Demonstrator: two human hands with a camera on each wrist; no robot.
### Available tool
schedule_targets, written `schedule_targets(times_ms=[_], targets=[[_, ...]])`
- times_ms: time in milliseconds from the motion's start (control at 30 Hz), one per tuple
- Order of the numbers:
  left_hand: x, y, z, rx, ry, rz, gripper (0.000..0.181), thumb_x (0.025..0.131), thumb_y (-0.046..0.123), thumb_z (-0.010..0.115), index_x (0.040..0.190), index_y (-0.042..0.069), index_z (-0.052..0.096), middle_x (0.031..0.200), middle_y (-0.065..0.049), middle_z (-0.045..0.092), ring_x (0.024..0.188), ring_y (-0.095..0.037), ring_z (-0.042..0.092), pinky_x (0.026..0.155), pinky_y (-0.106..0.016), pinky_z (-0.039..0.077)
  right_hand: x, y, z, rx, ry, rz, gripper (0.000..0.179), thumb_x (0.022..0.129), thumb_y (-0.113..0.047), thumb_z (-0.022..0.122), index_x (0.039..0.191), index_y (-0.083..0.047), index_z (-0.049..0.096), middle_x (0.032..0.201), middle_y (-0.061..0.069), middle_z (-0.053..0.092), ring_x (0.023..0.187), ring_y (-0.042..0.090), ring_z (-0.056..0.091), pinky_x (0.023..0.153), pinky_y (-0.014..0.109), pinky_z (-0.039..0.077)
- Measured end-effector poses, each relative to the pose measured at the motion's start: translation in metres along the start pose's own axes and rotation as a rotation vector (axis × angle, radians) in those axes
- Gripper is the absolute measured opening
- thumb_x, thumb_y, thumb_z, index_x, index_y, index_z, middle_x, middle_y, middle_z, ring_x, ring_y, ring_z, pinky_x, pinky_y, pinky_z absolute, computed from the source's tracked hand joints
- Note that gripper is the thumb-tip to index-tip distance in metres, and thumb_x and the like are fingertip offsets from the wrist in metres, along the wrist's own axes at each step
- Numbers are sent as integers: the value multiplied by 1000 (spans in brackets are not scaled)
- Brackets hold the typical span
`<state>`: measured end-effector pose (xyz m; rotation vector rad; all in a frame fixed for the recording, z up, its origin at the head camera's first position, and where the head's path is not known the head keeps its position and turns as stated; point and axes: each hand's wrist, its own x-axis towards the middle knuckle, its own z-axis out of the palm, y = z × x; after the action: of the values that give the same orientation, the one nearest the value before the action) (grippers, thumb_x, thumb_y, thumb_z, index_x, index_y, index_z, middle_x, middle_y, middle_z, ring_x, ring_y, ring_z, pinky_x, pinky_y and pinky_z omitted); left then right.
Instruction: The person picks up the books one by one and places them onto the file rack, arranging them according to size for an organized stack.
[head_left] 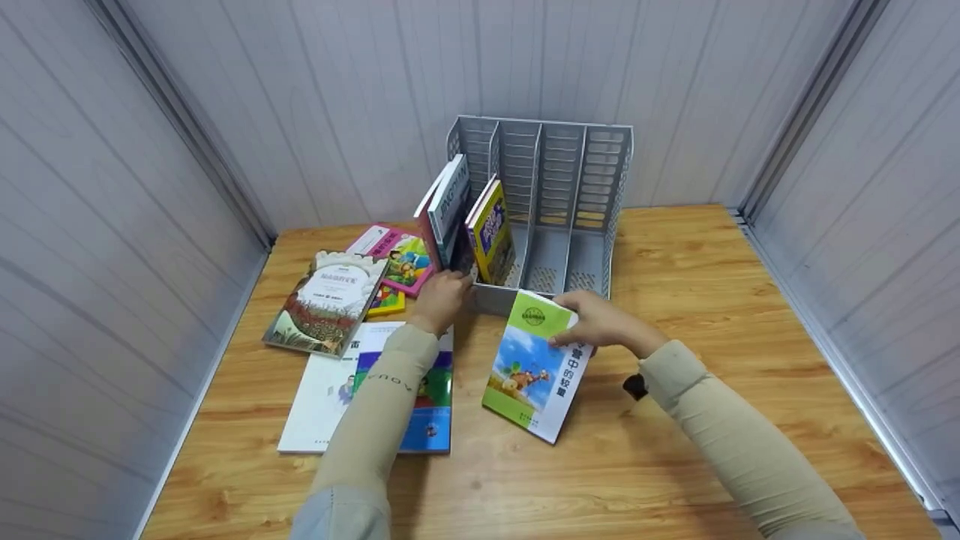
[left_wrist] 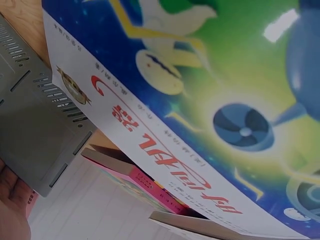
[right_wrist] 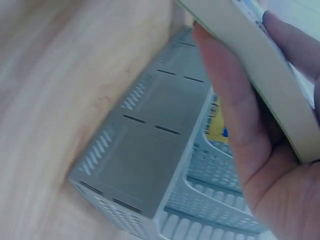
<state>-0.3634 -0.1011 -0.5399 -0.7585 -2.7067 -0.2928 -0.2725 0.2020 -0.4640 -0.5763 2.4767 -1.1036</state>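
Observation:
My right hand pinches a thin paperback book with a green, blue and white cover, thumb on its front. It hangs tilted in front of a grey file rack; in the right wrist view the book's pale page edge lies between thumb and fingers. My left hand grips the rack's front left corner, its fingers partly hidden; the left wrist view shows this hand at the rack's edge. White-spined books lean in the leftmost compartment, and a yellow book stands in the second one.
Left of the rack lie a pink book, a small yellow book and a book with a field scene. Nearer, a blue-green book overlaps a white one. Panel walls enclose the wooden table.

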Motion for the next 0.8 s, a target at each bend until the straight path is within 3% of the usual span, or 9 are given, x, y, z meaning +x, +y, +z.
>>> schedule_targets(times_ms=[167, 300, 400, 633, 800], targets=[[-1, 1, 0, -9, 39, 9, 18, 106, 14, 72, 113, -1, 80, 100, -18, 79, 93, -38, 75, 87, -53, 62, -8, -17, -13, -77, 50, 14, 34, 91, -7, 87, 123, -5, 75, 104, 19, 81, 78, 27, 81, 64, 36, 67], [-2, 2, 0, -14, 44, 5, 19, 106, 14, 72, 114, -1, 80, 99, -19, 79, 93, -39, 75, 87, -53, 62, -13, -28, -18, -230, 76, -14, 35, 92, -11, 86, 125, -8, 76, 113, 15, 81, 93, 28, 80, 83, 44, 68], [-2, 3, 0, -14, 27, -10, 20, 106, 15, 71, 118, 0, 80, 102, -18, 80, 95, -38, 75, 90, -52, 63, -16, -32, -17, -350, 94, -56, 28, 93, -13, 86, 119, -10, 76, 112, 11, 81, 98, 29, 77, 91, 50, 64], [-1, 5, 0, -6, -11, -48, 24, 109, 17, 67, 125, 3, 79, 108, -18, 80, 99, -36, 76, 97, -50, 63, -18, -35, -12, -505, 127, -141, 20, 90, -17, 89, 104, -10, 77, 99, 6, 81, 87, 24, 76, 82, 47, 65], [-3, 6, 0, -5, 32, -37, 22, 109, 14, 67, 121, 1, 80, 106, -18, 80, 99, -38, 76, 96, -53, 63, -20, -36, -11, -571, 133, -185, 20, 89, -20, 90, 95, -11, 74, 87, 3, 77, 74, 18, 67, 73, 42, 60]])
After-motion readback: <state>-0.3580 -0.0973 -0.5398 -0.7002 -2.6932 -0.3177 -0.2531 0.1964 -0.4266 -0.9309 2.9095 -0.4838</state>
